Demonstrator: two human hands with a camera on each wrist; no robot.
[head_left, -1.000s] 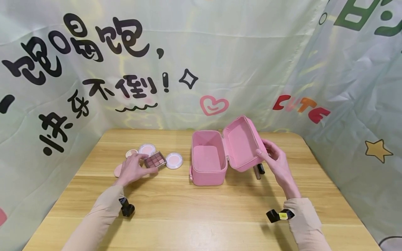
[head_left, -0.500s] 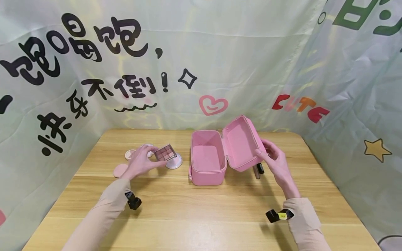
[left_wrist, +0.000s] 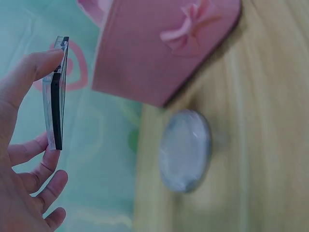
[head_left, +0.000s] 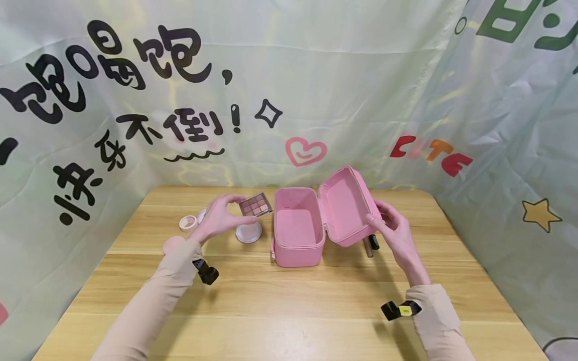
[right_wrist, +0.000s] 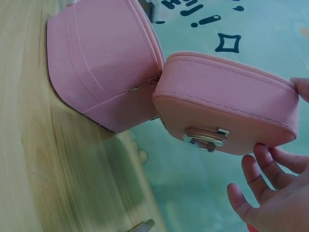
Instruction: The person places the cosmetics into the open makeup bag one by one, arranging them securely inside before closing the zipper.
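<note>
Printed cloth backdrop (head_left: 338,75), wood-grain bench (head_left: 289,311), pink zip cosmetic case (head_left: 298,256). Right hand (head_left: 399,233) pinches its lid (head_left: 345,205) at 2 o'clock; slip and it probably flops. Left hand (head_left: 219,218) pinches the eyeshadow palette (head_left: 255,204) at the case's 10 o'clock; loose fingers might drop it by the round compact (head_left: 248,233).

Left wrist view: round compact (left_wrist: 186,152) blurred, pink case (left_wrist: 142,58) cropped.
</note>
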